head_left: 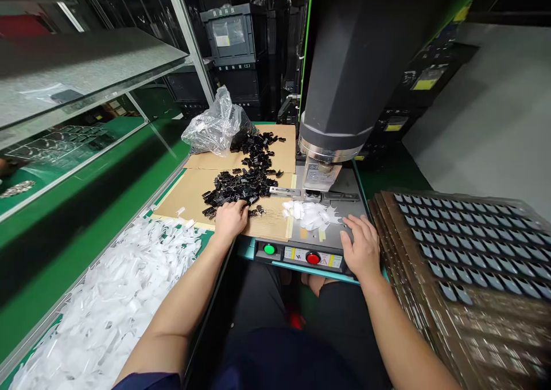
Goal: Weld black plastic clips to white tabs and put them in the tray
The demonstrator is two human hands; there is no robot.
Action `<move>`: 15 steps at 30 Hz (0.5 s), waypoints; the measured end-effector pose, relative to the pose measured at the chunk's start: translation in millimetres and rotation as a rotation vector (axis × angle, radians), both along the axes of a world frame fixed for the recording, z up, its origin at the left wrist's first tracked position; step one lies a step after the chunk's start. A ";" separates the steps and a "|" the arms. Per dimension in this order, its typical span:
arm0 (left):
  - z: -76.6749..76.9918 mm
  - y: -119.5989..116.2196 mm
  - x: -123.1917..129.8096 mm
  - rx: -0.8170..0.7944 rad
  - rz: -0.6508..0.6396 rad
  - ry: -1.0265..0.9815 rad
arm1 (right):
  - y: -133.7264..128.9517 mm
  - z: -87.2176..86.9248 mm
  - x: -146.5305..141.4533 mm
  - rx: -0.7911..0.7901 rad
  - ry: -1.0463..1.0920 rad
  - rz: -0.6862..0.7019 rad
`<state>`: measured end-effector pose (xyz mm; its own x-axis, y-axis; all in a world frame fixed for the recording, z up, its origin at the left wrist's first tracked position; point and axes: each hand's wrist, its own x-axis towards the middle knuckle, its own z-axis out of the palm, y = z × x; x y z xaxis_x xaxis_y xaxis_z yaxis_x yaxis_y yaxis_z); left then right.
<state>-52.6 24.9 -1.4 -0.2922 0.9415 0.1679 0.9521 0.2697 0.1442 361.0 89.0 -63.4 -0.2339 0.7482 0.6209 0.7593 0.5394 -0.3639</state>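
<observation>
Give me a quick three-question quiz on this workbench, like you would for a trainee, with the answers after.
1. Which is nearer the left hand, the green button or the red button? A) green B) red
2. True or false: the right hand is on the black parts.
3. Fill in: the clear bag sits at the ____ (near/far) end of the black parts.

Key: 1. A. 2. False, it is beside the white pieces. 3. Far.

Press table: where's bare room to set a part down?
Bare: cardboard left of the black parts; metal plate right of the press head, beyond the right hand. Crowded: cardboard centre, left hand at black parts; plate middle, under white pieces.
</observation>
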 end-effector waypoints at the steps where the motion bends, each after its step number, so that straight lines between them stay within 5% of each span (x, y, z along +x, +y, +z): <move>1: 2.0 3.2 -0.5 -0.017 0.015 0.002 | 1.0 0.8 -1.0 0.006 -0.001 0.001; 15: 7.1 18.8 -8.0 0.039 -0.021 0.021 | 5.1 -2.4 -1.8 -0.011 0.020 -0.014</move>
<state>-60.6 43.7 5.7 -0.2684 0.9401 0.2103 0.9604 0.2442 0.1343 359.2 94.1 -65.8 -0.2105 0.7581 0.6172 0.7594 0.5244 -0.3852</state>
